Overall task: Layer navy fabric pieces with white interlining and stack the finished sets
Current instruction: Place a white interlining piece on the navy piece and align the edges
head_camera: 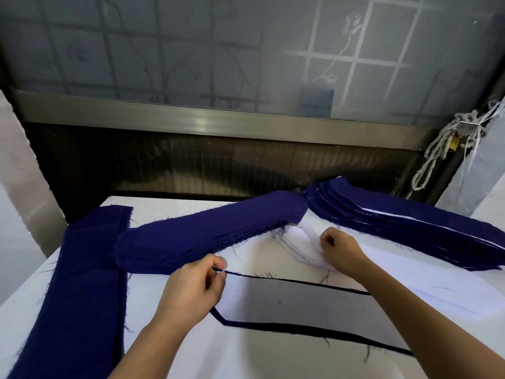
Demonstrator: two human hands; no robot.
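From my head camera, I take the navy stack (207, 236) in the middle of the table (246, 359) as my mark; it lies slanted, its frayed edge turned toward me.

My left hand (191, 289) is just in front of that stack, on my side of it. The forearm comes up from the lower edge and the wrist is bent a little inward. Thumb and forefinger are pressed together on the thin navy edge at the left corner of the layered piece (300, 305), and the other fingers are curled beneath. That piece lies flat on the table nearer me than the stack: a pale grey panel with a navy border showing all round it.

My right hand (341, 250) is to the right of the stack's near end, knuckles up, the arm reaching in from the lower right across the layered piece. Its fingers are curled down into the interlining pile (297, 246), gripping the top white sheets; the thumb is hidden.

Right of the stack, past my right hand, the finished sets (410, 222) lie fanned, white edges showing between navy layers.

Left of the stack, partly under its end, a long navy strip (82, 296) runs toward me
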